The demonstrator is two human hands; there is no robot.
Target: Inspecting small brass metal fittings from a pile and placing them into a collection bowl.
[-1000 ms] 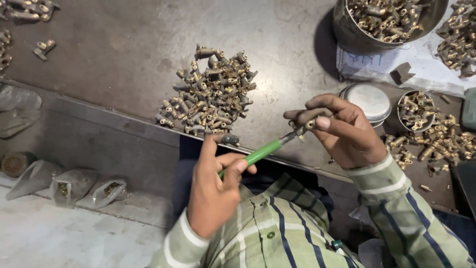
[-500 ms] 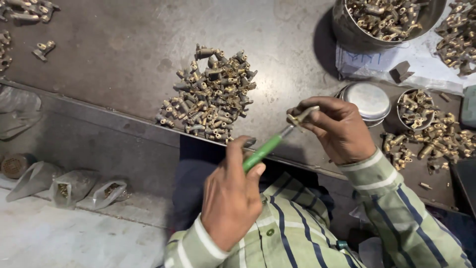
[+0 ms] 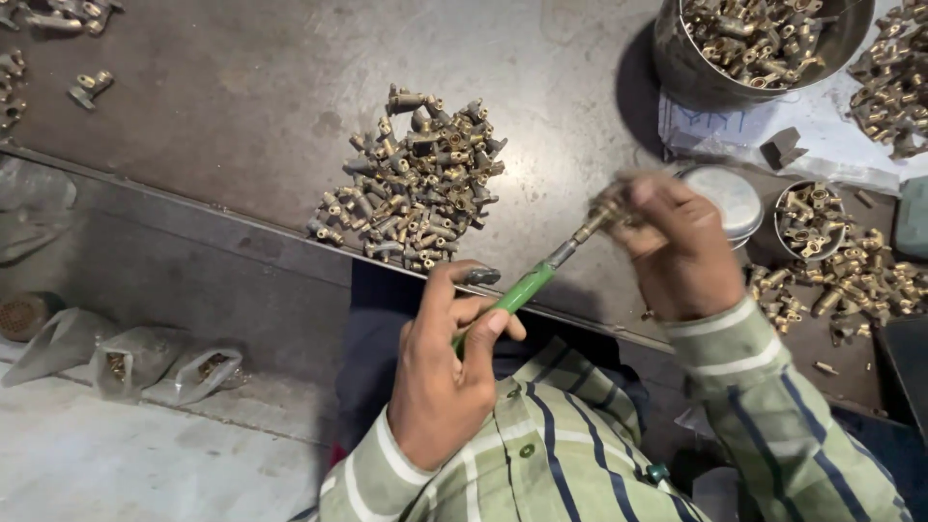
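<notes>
Your left hand (image 3: 440,372), which has slid down and closed tighter around the green screwdriver (image 3: 522,290) since a second ago, now drives its tip into the brass fitting (image 3: 609,208) pinched in your right hand (image 3: 681,246) above the table (image 3: 242,106) edge, beside the pile (image 3: 416,184).

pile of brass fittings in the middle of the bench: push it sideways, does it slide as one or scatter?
The pile of brass fittings would probably scatter: the pieces lie loose and criss-crossed, with nothing binding them. They look like solid metal, so likely heavy for their size. Their round barrels may roll on the smooth metal bench, though side stubs should stop them soon.
</notes>
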